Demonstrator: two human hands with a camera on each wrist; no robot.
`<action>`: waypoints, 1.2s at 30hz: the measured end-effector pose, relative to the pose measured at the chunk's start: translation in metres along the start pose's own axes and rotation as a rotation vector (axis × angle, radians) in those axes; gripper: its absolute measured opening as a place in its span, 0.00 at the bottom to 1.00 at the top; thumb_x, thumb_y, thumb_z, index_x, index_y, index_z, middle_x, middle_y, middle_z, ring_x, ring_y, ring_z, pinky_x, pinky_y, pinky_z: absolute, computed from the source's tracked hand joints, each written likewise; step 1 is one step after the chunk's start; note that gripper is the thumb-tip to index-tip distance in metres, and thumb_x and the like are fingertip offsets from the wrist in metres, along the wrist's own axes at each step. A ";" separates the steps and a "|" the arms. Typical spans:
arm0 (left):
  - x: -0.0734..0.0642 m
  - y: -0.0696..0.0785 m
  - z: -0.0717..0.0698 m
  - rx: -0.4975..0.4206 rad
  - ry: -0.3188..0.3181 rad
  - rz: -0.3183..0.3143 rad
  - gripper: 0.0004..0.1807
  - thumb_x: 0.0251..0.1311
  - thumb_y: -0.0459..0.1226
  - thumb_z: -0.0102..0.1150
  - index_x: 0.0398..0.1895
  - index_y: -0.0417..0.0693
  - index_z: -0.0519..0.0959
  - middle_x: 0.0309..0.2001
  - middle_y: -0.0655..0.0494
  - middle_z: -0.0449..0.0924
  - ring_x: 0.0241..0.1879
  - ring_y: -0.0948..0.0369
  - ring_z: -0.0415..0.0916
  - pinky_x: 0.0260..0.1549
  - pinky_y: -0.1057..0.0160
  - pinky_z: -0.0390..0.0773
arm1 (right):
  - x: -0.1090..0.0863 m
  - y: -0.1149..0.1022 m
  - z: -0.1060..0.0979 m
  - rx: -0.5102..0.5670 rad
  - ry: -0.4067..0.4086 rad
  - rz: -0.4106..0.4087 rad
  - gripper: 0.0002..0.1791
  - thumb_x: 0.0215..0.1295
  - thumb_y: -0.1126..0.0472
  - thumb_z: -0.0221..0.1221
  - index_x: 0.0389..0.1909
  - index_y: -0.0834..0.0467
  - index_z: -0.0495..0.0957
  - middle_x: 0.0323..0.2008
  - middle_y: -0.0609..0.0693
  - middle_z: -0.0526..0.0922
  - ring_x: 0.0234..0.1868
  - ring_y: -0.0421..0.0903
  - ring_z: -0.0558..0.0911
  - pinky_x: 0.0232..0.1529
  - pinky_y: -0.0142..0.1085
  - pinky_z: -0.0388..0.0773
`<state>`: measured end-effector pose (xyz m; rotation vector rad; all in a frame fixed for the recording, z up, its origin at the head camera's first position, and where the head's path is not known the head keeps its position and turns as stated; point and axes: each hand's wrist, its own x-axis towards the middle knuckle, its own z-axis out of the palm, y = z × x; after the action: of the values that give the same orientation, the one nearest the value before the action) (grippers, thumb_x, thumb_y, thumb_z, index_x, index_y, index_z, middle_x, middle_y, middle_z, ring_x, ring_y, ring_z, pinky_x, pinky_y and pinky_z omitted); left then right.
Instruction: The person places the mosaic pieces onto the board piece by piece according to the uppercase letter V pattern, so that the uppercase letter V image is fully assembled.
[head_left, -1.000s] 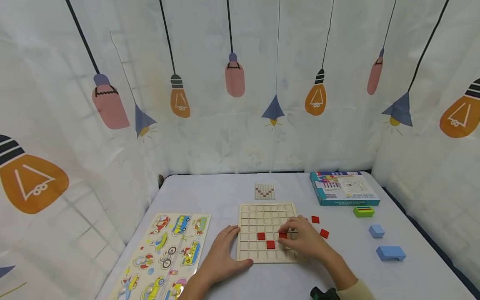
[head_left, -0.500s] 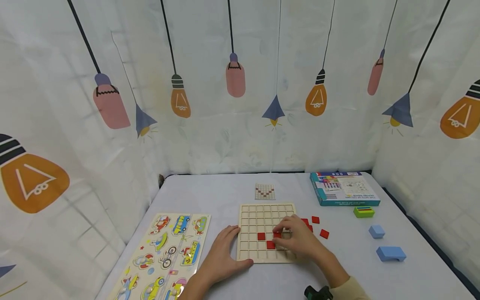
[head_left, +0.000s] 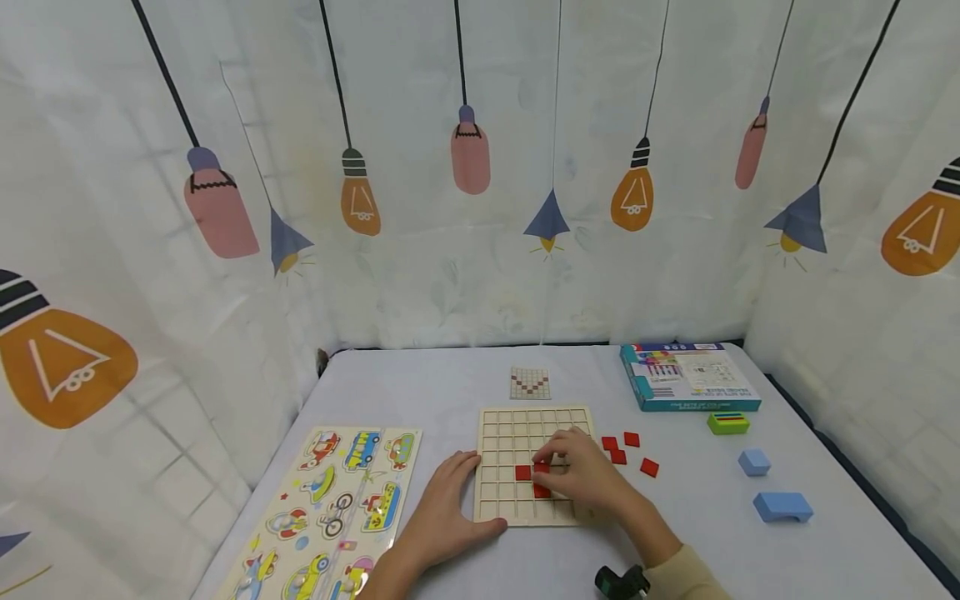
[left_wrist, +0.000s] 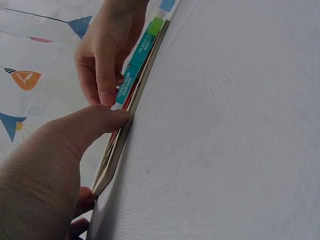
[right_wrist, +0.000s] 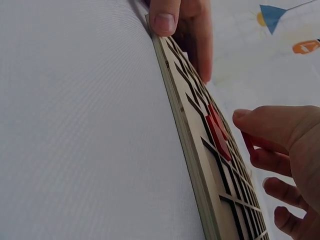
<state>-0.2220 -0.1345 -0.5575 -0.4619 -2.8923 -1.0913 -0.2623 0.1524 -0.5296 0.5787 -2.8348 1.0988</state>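
A pale wooden grid board [head_left: 501, 509] lies on the white table. My left hand [head_left: 452, 510] rests at its front left corner, thumb on the front edge and loosely bent fingers along the left side. Between thumb and index finger my right hand [head_left: 588, 473] pinches a red square tile [right_wrist: 248, 144], raised on edge over the board. Beneath it, two red tiles sit in the grid: one tile [head_left: 522, 472] at left and another tile [head_left: 542, 492] nearer me, partly covered. In the left wrist view the left thumb [left_wrist: 107, 119] lies against the board's edge.
Several loose red tiles [head_left: 618, 457] lie right of the board. Behind it is a small pattern card [head_left: 529, 383]. A box [head_left: 690, 377], a green block [head_left: 727, 423] and blue blocks [head_left: 782, 507] stand at right. A vehicle picture puzzle [head_left: 352, 483] lies at left.
My right hand has moved left across the board with the pinched red tile, above the nearer placed tile. More loose tiles show on the right. The left hand stays in place.
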 end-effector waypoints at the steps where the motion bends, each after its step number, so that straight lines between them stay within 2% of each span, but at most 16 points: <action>1: 0.000 0.000 0.000 0.001 -0.001 0.000 0.61 0.48 0.70 0.80 0.82 0.50 0.72 0.83 0.54 0.69 0.86 0.47 0.61 0.82 0.35 0.68 | 0.001 -0.001 0.001 0.000 -0.003 0.007 0.13 0.65 0.44 0.79 0.48 0.41 0.93 0.44 0.31 0.85 0.53 0.40 0.76 0.52 0.36 0.82; 5: 0.000 -0.001 0.001 0.006 -0.004 -0.001 0.61 0.48 0.70 0.80 0.82 0.51 0.72 0.83 0.55 0.69 0.86 0.47 0.61 0.82 0.35 0.68 | 0.006 -0.006 0.004 -0.003 -0.009 0.022 0.14 0.65 0.44 0.79 0.49 0.41 0.94 0.46 0.34 0.86 0.54 0.41 0.76 0.53 0.39 0.83; 10: 0.000 0.000 0.000 -0.006 -0.002 0.001 0.61 0.48 0.70 0.80 0.82 0.50 0.72 0.83 0.55 0.69 0.86 0.47 0.61 0.82 0.35 0.68 | 0.014 -0.011 0.010 -0.017 0.001 -0.005 0.13 0.65 0.45 0.79 0.48 0.41 0.94 0.48 0.36 0.87 0.58 0.44 0.77 0.61 0.52 0.84; 13: 0.000 0.000 -0.001 -0.011 -0.005 0.000 0.61 0.48 0.70 0.80 0.82 0.50 0.71 0.83 0.55 0.69 0.86 0.47 0.60 0.82 0.34 0.67 | 0.019 -0.013 0.015 -0.018 0.005 -0.016 0.12 0.65 0.46 0.79 0.47 0.42 0.94 0.45 0.36 0.87 0.58 0.44 0.77 0.64 0.55 0.83; 15: 0.000 0.000 -0.001 -0.010 -0.009 -0.003 0.62 0.49 0.71 0.80 0.83 0.50 0.71 0.83 0.55 0.68 0.86 0.47 0.60 0.83 0.34 0.67 | 0.021 -0.014 0.017 -0.019 0.008 -0.024 0.13 0.64 0.46 0.79 0.47 0.43 0.94 0.44 0.36 0.86 0.57 0.43 0.77 0.62 0.53 0.83; 19: 0.001 0.000 -0.001 -0.009 -0.016 -0.008 0.62 0.49 0.71 0.79 0.83 0.50 0.70 0.84 0.55 0.68 0.86 0.47 0.60 0.82 0.34 0.67 | 0.026 -0.015 0.021 -0.029 0.010 -0.034 0.13 0.66 0.46 0.79 0.48 0.43 0.94 0.44 0.35 0.87 0.52 0.40 0.75 0.54 0.43 0.81; 22: 0.000 0.000 -0.001 -0.013 -0.019 -0.010 0.62 0.49 0.71 0.79 0.83 0.50 0.71 0.84 0.54 0.68 0.86 0.46 0.60 0.82 0.33 0.67 | 0.029 -0.016 0.024 -0.037 0.006 -0.029 0.13 0.67 0.45 0.78 0.49 0.42 0.94 0.46 0.35 0.87 0.51 0.39 0.75 0.51 0.39 0.80; 36: 0.000 0.000 0.000 -0.012 -0.009 0.007 0.61 0.50 0.71 0.79 0.82 0.49 0.72 0.83 0.54 0.69 0.86 0.47 0.61 0.82 0.34 0.68 | 0.045 -0.017 0.041 -0.054 0.000 -0.054 0.14 0.68 0.44 0.78 0.50 0.42 0.94 0.51 0.36 0.89 0.50 0.40 0.73 0.52 0.39 0.74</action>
<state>-0.2217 -0.1348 -0.5575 -0.4776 -2.8914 -1.1093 -0.2946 0.0989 -0.5412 0.6461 -2.8211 1.0107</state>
